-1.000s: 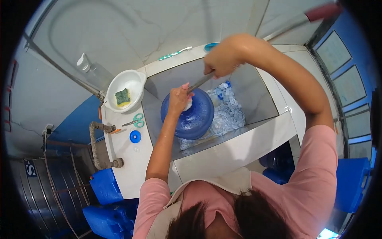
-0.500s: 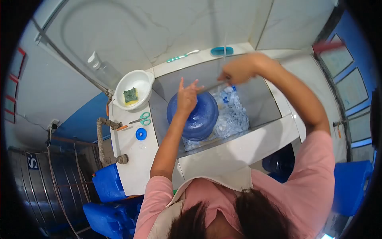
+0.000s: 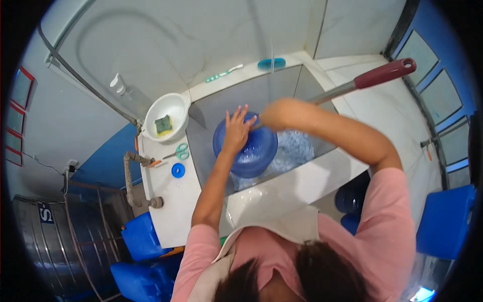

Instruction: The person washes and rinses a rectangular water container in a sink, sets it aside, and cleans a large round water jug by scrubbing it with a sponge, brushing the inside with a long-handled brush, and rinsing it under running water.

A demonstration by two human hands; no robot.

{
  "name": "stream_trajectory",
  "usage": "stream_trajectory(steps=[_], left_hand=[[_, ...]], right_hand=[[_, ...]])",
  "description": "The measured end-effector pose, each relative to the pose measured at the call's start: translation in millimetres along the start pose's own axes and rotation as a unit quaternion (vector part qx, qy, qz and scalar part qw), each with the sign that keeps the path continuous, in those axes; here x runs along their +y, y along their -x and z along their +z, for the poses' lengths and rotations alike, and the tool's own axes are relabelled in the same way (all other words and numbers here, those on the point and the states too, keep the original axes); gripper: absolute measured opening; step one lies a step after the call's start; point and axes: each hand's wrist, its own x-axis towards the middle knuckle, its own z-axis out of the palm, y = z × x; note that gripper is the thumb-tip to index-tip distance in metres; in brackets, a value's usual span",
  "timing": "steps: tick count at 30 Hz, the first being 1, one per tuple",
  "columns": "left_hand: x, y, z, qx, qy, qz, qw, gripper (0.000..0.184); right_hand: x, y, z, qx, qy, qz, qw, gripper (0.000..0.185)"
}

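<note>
In the head view, your two hands are over one blue jug (image 3: 251,160), which sits in the left part of the grey sink (image 3: 313,86). Your left hand (image 3: 237,133) is open, with its fingers spread, and it rests upon the top of the jug. Your right hand (image 3: 275,115) is blurred, but it is closed around one long rod (image 3: 332,94), whose dark red handle points to the far right; the lower end is hidden by your hands. One pale blue heap (image 3: 297,148) lies in the sink, to the right of the jug; its pieces I cannot count. On the left counter (image 3: 173,214) there are one white bowl (image 3: 157,109) with one sponge (image 3: 163,124) inside, one pair of scissors (image 3: 181,151) and one blue cap (image 3: 178,170). On the far ledge lie one toothbrush (image 3: 224,74) and, to its right, one teal oval object (image 3: 271,64).
</note>
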Motion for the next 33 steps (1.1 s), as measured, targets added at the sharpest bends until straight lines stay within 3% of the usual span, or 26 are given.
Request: stream_trajectory(steps=[3,5,7,8,9,11,15,18,20,21,22,25,26,28,29,33], left_hand=[[-7.8,-13.5,-28.5,-0.060,0.044,-0.023,0.997,0.037],[-36.7,-31.2,-60.3,-0.006,0.067,-0.079,0.995,0.038],[-95.6,-26.7,-83.6,0.081,0.003,-0.211,0.974,0.039],[-126.7,-23.1,-97.7,0.097,-0.102,-0.260,0.955,0.040],[-159.4,-19.4,-112.6,-0.028,-0.218,-0.383,0.897,0.044],[-169.0,-22.2,-133.8,-0.155,-0.236,-0.564,0.776,0.052],[-244.8,9.9,-79.1,-0.228,-0.245,-0.546,0.768,0.063],[-279.4,15.4,-47.6,-0.252,-0.196,-0.501,0.804,0.066],[-346.4,39.3,-22.3,-0.315,-0.153,-0.254,0.902,0.059],[-277.2,-1.5,-84.8,-0.228,0.098,-0.518,0.818,0.050],[-246.1,-18.5,-109.1,-0.142,0.192,-0.453,0.859,0.041],[-168.6,-53.8,-146.3,-0.121,0.444,-0.523,0.717,0.033],[-135.0,-62.7,-145.1,-0.126,0.471,-0.517,0.704,0.037],[-54.0,-79.6,-139.6,-0.126,0.488,-0.514,0.694,0.057],[-46.6,-81.5,-122.7,-0.191,0.501,-0.517,0.667,0.050],[-2.8,-82.0,-72.1,-0.160,0.486,-0.508,0.693,0.040]], right_hand=[[-24.0,11.1,-15.8,-0.014,-0.019,-0.020,1.000,0.026],[-18.2,-1.9,-33.9,0.001,0.069,0.042,0.997,0.024],[-27.3,15.9,-61.9,-0.002,0.114,0.076,0.991,0.021],[-31.3,21.0,-71.8,-0.004,0.152,0.119,0.981,0.018],[-32.8,16.5,-73.3,-0.003,0.155,0.116,0.981,0.018],[-34.1,3.7,-72.7,-0.052,0.230,0.044,0.971,0.018],[-55.6,-60.4,-31.4,-0.155,0.285,0.007,0.946,0.021],[-61.2,-103.3,0.2,-0.197,0.246,0.009,0.949,0.022],[-58.6,-111.5,4.6,-0.203,0.196,0.029,0.959,0.022],[-55.1,-112.4,1.9,-0.162,0.144,0.012,0.976,0.022],[-49.5,-111.9,-0.9,-0.120,0.091,-0.003,0.989,0.022],[-30.7,-99.1,-13.7,-0.075,0.066,-0.068,0.993,0.022],[-25.3,-99.4,-19.3,-0.077,0.062,-0.068,0.993,0.022],[-19.7,-98.1,-32.3,-0.208,0.082,-0.039,0.974,0.023],[-17.5,-85.5,-37.1,-0.206,0.079,-0.038,0.975,0.023],[0.2,-13.3,-61.3,-0.098,0.036,-0.044,0.994,0.015]])
